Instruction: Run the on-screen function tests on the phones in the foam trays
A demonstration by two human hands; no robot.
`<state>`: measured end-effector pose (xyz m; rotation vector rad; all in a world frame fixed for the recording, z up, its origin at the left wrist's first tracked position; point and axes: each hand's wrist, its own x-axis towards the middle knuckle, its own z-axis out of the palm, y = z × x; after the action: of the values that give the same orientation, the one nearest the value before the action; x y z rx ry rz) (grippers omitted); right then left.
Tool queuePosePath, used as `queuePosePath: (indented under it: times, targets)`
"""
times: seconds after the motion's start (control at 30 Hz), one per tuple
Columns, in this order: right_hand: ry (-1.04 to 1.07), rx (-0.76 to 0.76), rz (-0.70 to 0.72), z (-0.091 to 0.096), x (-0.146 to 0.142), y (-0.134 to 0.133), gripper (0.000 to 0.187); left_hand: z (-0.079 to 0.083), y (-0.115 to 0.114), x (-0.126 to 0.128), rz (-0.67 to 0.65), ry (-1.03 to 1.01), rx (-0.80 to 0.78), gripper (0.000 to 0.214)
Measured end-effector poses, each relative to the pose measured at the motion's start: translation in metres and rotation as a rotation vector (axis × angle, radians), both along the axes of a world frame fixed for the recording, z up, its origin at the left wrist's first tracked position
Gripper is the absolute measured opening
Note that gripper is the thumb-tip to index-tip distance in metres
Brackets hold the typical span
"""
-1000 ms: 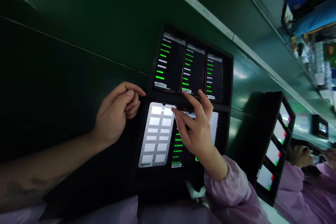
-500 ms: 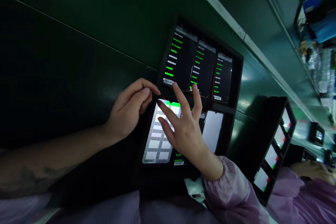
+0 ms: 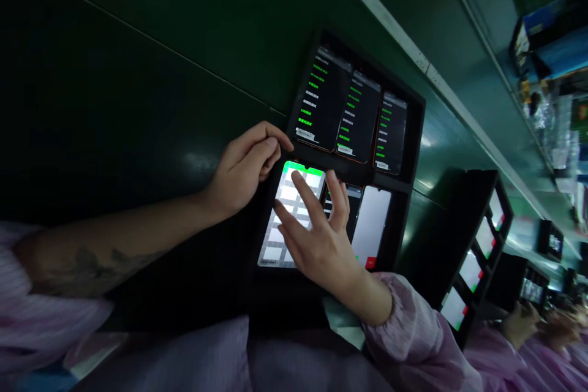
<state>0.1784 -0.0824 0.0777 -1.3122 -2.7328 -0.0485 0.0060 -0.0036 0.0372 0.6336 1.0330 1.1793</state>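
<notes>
A lit phone lies in the near-left slot of a black tray; its screen shows a white and grey grid with a green band along the top. My right hand is over this phone with its fingers spread, the fingertips on or just above the glass. At the tray's left edge is my left hand, its index finger pointing at the tray and the other fingers curled in, with nothing visible in them. Partly behind my right hand sits a dark-screened phone, and beside it a phone with a pale screen.
Three phones with dark screens and green and white text lines, among them a left one, fill the tray's far row. To the right stands another black tray with lit screens. Past it, a co-worker's hand and pink sleeves show.
My right hand has shifted lower over the lit phone, its fingers changing position. More of the phone's green band shows. The view has moved slightly; my left hand remains at the tray's edge.
</notes>
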Motion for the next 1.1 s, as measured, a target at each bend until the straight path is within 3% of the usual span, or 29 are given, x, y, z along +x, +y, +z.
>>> queuePosePath:
  times: [0.43, 0.6, 0.83, 0.97, 1.1]
  targets:
    - [0.090, -0.118, 0.054, -0.004, 0.008, -0.061, 0.036, -0.003, -0.001, -0.001, -0.027, -0.054, 0.058, 0.024]
    - [0.157, -0.144, 0.062, -0.008, 0.009, -0.069, 0.030, -0.006, -0.003, -0.003, -0.069, -0.010, 0.122, 0.025]
    - [0.158, -0.157, -0.010, -0.010, 0.010, -0.074, 0.041, -0.006, -0.002, -0.001, -0.056, 0.009, 0.130, 0.028]
    - [0.148, -0.140, -0.033, -0.010, 0.019, -0.077, 0.043, -0.009, -0.002, 0.000, -0.037, 0.000, 0.150, 0.027]
    - [0.163, -0.081, -0.072, -0.008, 0.034, -0.080, 0.035, -0.010, -0.003, -0.001, -0.036, 0.013, 0.148, 0.025]
